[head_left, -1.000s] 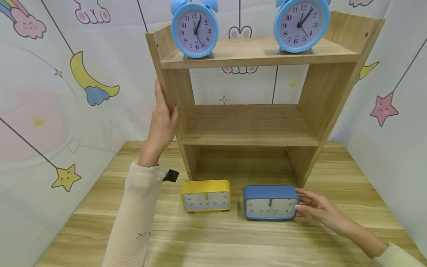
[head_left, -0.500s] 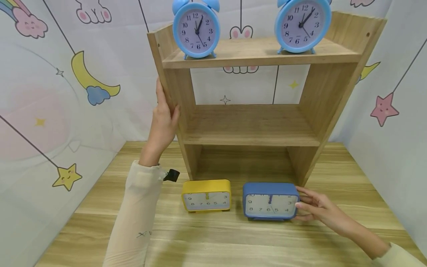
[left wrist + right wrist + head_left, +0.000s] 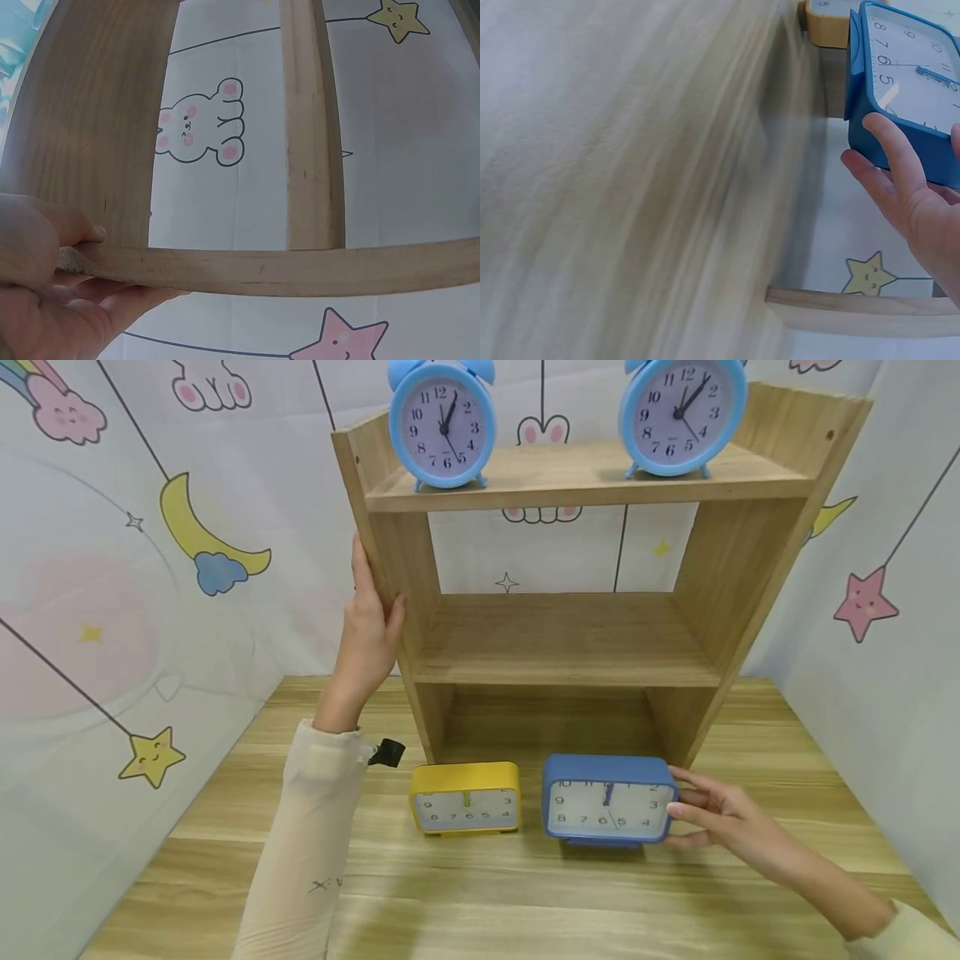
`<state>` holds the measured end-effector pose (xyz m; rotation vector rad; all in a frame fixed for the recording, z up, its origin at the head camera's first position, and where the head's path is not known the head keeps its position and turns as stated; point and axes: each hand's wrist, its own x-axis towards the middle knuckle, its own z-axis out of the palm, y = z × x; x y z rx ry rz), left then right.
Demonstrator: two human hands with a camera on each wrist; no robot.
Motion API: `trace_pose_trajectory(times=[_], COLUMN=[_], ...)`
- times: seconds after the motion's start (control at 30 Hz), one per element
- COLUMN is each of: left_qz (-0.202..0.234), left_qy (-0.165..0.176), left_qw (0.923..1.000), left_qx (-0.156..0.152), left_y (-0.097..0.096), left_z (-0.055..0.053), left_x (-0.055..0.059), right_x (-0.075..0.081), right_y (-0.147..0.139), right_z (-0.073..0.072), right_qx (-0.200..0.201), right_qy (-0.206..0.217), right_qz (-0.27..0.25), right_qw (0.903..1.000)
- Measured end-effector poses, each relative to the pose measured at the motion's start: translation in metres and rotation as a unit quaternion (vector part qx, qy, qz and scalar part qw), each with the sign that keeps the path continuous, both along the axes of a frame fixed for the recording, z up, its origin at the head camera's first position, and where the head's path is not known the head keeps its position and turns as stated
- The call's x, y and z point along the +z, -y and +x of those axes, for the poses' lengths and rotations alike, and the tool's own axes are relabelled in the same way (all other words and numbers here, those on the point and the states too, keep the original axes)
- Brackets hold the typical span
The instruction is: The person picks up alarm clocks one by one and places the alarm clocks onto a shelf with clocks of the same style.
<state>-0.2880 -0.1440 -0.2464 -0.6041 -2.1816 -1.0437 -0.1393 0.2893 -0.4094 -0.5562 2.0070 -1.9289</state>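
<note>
My left hand (image 3: 367, 631) grips the left side panel of a wooden shelf (image 3: 566, 672). In the left wrist view its thumb lies on one face of the panel and its fingers on the other. Thumb and fingers of my right hand (image 3: 727, 820) hold a blue rectangular alarm clock (image 3: 609, 768) by its right end. The clock is raised off the table, tipped slightly back, its dial facing me. To its left a yellow rectangular alarm clock (image 3: 465, 775) stands on the table in front of the shelf's base.
Two light blue twin-bell alarm clocks, a left one (image 3: 442, 425) and a right one (image 3: 682, 415), stand on the top shelf board (image 3: 555, 477). The middle board (image 3: 562, 639) lies beneath it. A printed curtain (image 3: 135, 635) hangs around the wood-grain table (image 3: 465, 910).
My right hand has lifted the blue alarm clock up from the table, toward me, and its face has tipped upward. My left hand keeps its hold on the shelf panel.
</note>
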Motion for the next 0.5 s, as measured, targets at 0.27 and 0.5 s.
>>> trace_pose_trajectory(times=[0.27, 0.5], left_qz=[-0.003, 0.002], left_qy=[0.000, -0.001], left_qw=[1.0000, 1.0000], left_qx=[0.002, 0.002], left_y=[-0.001, 0.000], left_z=[0.000, -0.001], left_x=[0.000, -0.001], right_x=[0.015, 0.030], right_y=[0.003, 0.004], right_z=[0.000, -0.002], right_qx=[-0.007, -0.007], right_qy=[-0.011, -0.016], right_qz=[-0.003, 0.012], right_qw=[0.9999, 0.9998])
